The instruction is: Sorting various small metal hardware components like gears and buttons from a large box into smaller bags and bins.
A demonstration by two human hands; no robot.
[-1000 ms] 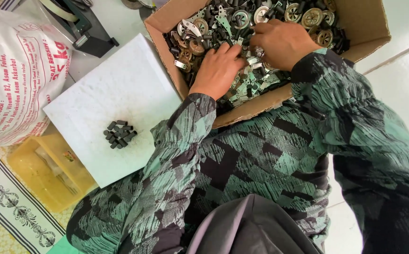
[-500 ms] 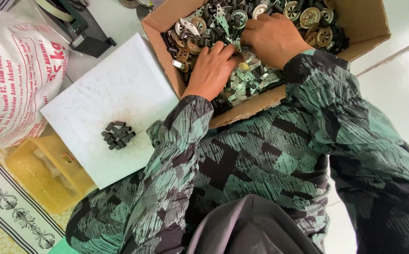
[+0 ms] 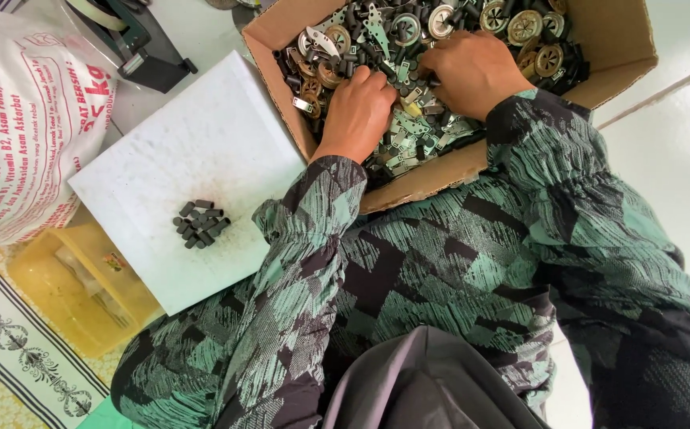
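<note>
While you lean over the work: both your hands are down inside the cardboard box [image 3: 611, 56].
Left hand [image 3: 358, 111]: knuckles up, fingers curled into the heap of small metal parts [image 3: 408, 135] near the box's left wall — whether it pinches a piece, you cannot tell from here.
Right hand [image 3: 472, 71]: fingers bent and buried among the parts, just beside your left; its grip is hidden too.
Box contents: round brass-coloured discs [image 3: 523, 28] at the far side, flat pale plates and dark pieces nearer you.
White board [image 3: 226, 135]: lies left of the box, touching it — a small pile of black cylinders [image 3: 200, 224] sits on it, well apart from your hands.
Further left: a printed sack [image 3: 23, 119] and a yellow plastic tray [image 3: 75, 286].
</note>
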